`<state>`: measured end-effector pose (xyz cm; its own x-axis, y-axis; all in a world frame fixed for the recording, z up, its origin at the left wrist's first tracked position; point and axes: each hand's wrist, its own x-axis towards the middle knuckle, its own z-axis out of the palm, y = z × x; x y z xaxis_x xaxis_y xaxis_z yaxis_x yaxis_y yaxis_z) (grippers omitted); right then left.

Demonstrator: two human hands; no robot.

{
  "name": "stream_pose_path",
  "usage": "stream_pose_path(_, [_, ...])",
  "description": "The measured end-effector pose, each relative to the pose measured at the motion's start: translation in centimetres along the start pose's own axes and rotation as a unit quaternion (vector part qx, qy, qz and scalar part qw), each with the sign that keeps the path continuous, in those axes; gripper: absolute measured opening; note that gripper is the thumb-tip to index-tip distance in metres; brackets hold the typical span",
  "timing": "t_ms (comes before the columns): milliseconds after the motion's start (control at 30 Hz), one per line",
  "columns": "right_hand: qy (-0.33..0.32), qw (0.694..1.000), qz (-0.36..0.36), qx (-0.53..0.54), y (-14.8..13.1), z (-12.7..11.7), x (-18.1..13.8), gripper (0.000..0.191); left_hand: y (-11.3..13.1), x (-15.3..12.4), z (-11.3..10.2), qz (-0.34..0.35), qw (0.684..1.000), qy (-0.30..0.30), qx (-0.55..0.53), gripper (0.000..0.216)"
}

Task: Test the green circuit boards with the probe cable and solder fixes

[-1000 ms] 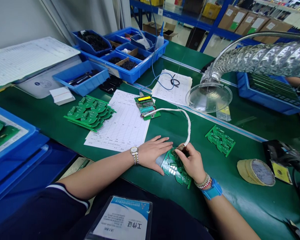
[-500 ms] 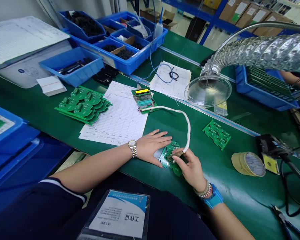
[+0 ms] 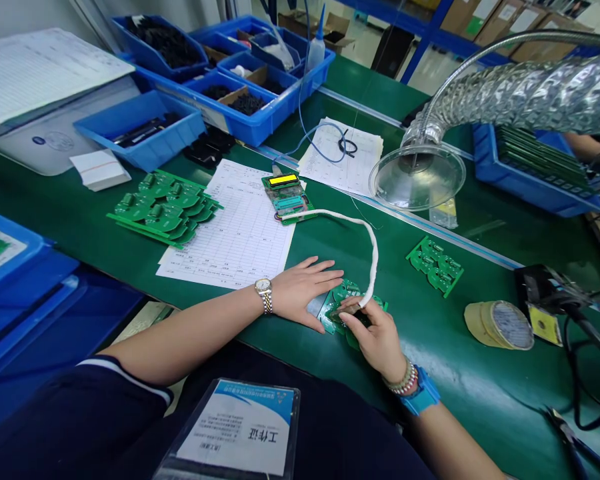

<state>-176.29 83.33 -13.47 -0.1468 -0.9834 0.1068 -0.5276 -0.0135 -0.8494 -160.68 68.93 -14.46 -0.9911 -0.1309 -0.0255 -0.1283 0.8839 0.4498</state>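
My left hand [image 3: 304, 293] lies flat with fingers spread, its fingertips and thumb at the left edge of a green circuit board panel [image 3: 338, 303] on the bench. Pinched in my right hand [image 3: 377, 330] is a probe connector [image 3: 349, 308], pressed against or just over that panel; the exact contact is hidden by the fingers. From the connector a white sleeved cable [image 3: 373, 247] arcs back to a programmer board [image 3: 287, 199] with a lit yellow display, which rests partly on a printed form [image 3: 235, 233].
A stack of green panels [image 3: 163, 207] sits at left, and a single panel [image 3: 436, 265] at right. Blue parts bins [image 3: 253, 127] stand behind. A fume extractor hood [image 3: 417, 177] hangs at right, near a yellowish round tin [image 3: 497, 325], a soldering iron stand [image 3: 537, 290] and pliers [image 3: 570, 437].
My right hand and the probe connector have shifted slightly to the left over the panel. My left hand stays in place on the panel's edge.
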Motion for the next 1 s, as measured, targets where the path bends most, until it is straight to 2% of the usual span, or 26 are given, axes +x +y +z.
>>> stream_pose_path(600, [0.003, 0.999, -0.018, -0.044, -0.36, 0.47, 0.12, 0.009, 0.05, -0.07, 0.04, -0.003, 1.000, 0.003, -0.002, 0.091])
stream_pose_path(1000, [0.008, 0.998, -0.045, -0.046, 0.28, 0.56, -0.02, 0.008, 0.02, -0.14, 0.58, 0.005, 0.999, 0.037, -0.005, 0.092])
